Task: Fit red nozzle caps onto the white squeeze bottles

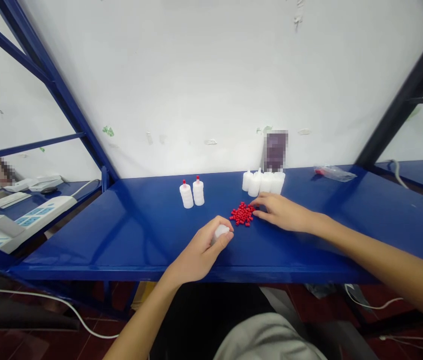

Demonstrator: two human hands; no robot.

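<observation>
My left hand (205, 247) is wrapped round a white bottle (221, 231) near the table's front edge; only its upper part shows between thumb and fingers. At the right edge of a pile of small red caps (241, 215), my right hand (282, 212) rests with thumb and fingers apart, its fingertips at the outermost caps. Two white bottles with red caps (198, 193) stand upright at the left of the table. Behind my right hand is a cluster of several white bottles (254, 184) without red caps.
The blue table (139, 230) stands against a white wall, between blue metal posts. A clear plastic bag (335, 173) with something red lies at the back right. A white power strip (33, 220) is on the left, beyond the post.
</observation>
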